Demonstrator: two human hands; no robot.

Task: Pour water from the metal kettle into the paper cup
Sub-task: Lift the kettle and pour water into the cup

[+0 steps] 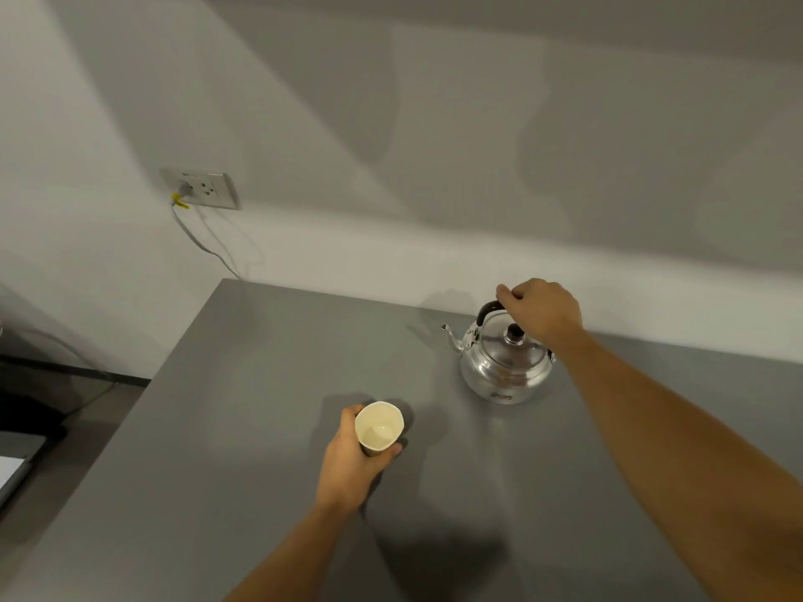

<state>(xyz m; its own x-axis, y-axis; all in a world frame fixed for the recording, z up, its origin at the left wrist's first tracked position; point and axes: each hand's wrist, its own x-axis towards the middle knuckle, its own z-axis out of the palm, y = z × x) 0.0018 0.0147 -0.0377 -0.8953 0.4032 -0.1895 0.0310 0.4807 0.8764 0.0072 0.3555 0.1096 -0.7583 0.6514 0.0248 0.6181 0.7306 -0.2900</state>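
Observation:
A shiny metal kettle (504,367) stands upright on the grey table (260,406), its spout pointing left and its lid with a black knob in place. My right hand (543,310) is closed around the kettle's black handle from above. A white paper cup (379,427) is near the middle of the table, its open mouth tilted toward me, and I see no water in it. My left hand (354,462) is wrapped around the cup's side from the left and below. The cup lies left of and nearer to me than the kettle.
A white wall runs behind the table, with a socket (202,187) and a grey cable hanging down at the left. The table's left edge drops to a dark floor, where a light flat object (13,471) lies at the far left.

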